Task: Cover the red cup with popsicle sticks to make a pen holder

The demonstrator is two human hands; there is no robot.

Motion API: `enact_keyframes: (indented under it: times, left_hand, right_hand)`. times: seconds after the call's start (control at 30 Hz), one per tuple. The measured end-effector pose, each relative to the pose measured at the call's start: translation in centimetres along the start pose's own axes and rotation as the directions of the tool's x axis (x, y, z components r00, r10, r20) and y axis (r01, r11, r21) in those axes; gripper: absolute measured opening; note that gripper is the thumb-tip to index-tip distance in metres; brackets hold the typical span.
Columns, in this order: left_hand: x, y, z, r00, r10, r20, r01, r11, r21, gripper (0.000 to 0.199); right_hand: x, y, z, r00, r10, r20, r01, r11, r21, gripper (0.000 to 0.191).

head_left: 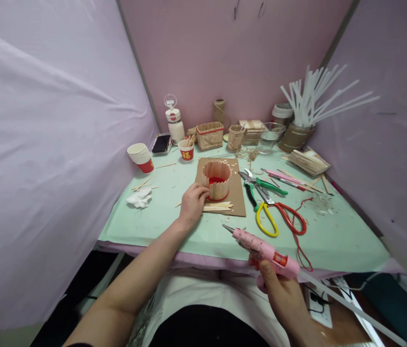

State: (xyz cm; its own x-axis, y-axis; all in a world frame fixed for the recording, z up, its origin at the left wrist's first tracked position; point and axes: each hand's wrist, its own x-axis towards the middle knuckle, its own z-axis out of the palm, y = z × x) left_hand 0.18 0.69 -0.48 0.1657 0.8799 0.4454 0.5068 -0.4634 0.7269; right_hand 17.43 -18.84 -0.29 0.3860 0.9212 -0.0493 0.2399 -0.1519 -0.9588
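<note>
A round holder (221, 192) made of upright wooden strips with jagged tops stands on a brown cardboard sheet (238, 200). Its base is red, and a gap shows in the near side of its wall. At that gap my left hand (193, 202) has its fingers closed on a wooden strip (206, 182) standing in the wall; the fingertips partly hide it. My right hand (279, 286) is wrapped round a pink glue gun (261, 248), whose metal nozzle points left, short of the holder. Loose pointed wooden strips (219, 207) lie in front of the holder.
Right of the cardboard lie green-handled pliers (270, 185) and scissors (266, 219) with yellow and red handles. White glue sticks (309, 99) fill a pot at back right, near a bowl of water (269, 140). Paper cups (140, 156) and a crumpled tissue (140, 197) are left.
</note>
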Motion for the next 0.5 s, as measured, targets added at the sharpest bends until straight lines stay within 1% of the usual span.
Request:
enact_keyframes:
  times: [0.27,0.43,0.5]
  left_hand:
    - [-0.24,0.17,0.14,0.999,-0.018,-0.029,0.021,0.996,0.089,0.015]
    - [-0.41,0.49,0.23,0.997,-0.065,-0.039,0.070,0.989,0.129,0.013]
    - [-0.44,0.55,0.22,0.997,-0.068,-0.040,0.073,0.988,0.136,0.011]
  right_hand:
    - [-0.06,0.19,-0.06,1.000,0.029,0.005,-0.029,0.999,-0.019,0.049]
    - [0.00,0.22,-0.10,1.000,0.002,0.009,-0.002,1.000,-0.028,0.049]
    - [0.06,0.20,-0.12,1.000,-0.012,0.009,0.012,0.999,-0.032,0.049]
